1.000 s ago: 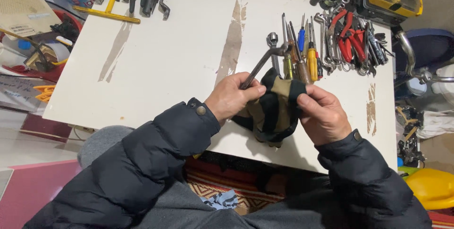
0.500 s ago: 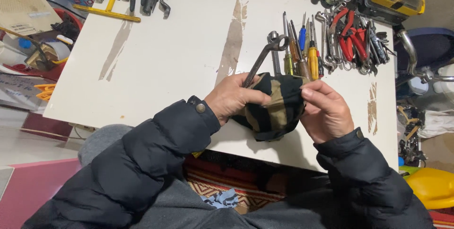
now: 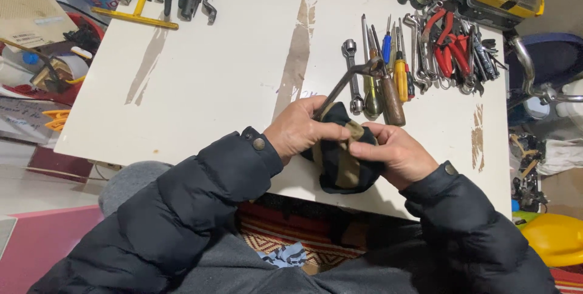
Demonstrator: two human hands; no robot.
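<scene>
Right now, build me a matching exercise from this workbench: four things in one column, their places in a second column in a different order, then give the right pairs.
Things
1. metal wrench
2. dark striped cloth
3. yellow T-handle tool
4. red-handled pliers

Places
A. at the far left of the white table, next to a row of dark tools
B. in the tool pile at the far right of the table
C. bunched between the left hand and the right hand
D. sticking up out of the cloth, gripped at its lower end

Pairs: 1-D, 2-C, 3-A, 4-B
</scene>
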